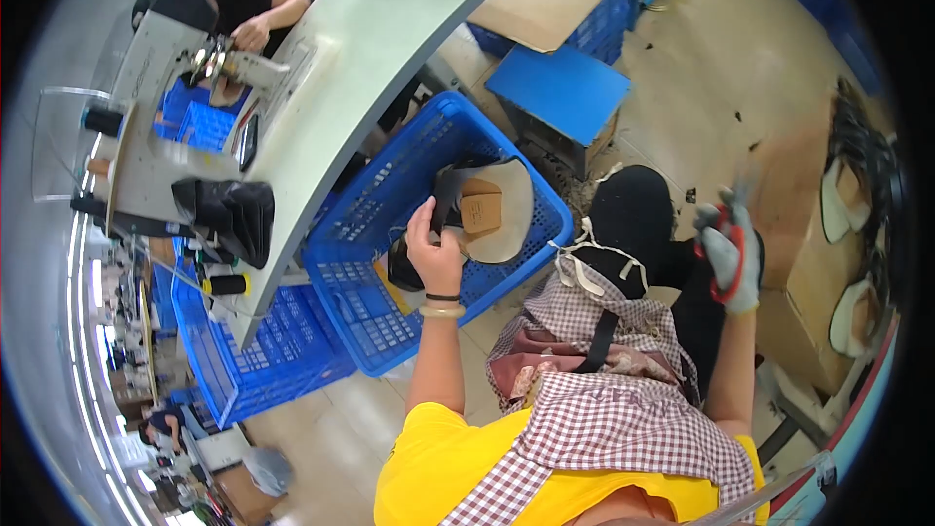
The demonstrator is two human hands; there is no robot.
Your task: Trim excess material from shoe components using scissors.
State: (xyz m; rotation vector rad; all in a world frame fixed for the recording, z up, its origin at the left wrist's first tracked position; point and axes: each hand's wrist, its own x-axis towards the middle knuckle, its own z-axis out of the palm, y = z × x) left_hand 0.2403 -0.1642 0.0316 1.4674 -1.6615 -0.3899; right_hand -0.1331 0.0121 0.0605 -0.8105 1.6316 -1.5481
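Observation:
My left hand [433, 258] is closed on the black edge of a shoe upper [511, 214], with a cream lining and a tan patch showing inside. It is over a blue plastic basket [448, 107]; more black pieces lie partly hidden below. Out to the right, my right hand [730, 263] wears a grey glove and grips scissors [723, 282] with red handles. Their blades point away from me and are blurred.
A pale work table [370, 49] curves along the left, bearing a black shoe upper [229, 214]. Across it, another person's hand [251, 34] is by a sewing machine [243, 68]. A blue-topped stool [560, 88] stands ahead. At right, a cardboard box [799, 273] holds several black-and-cream shoe uppers.

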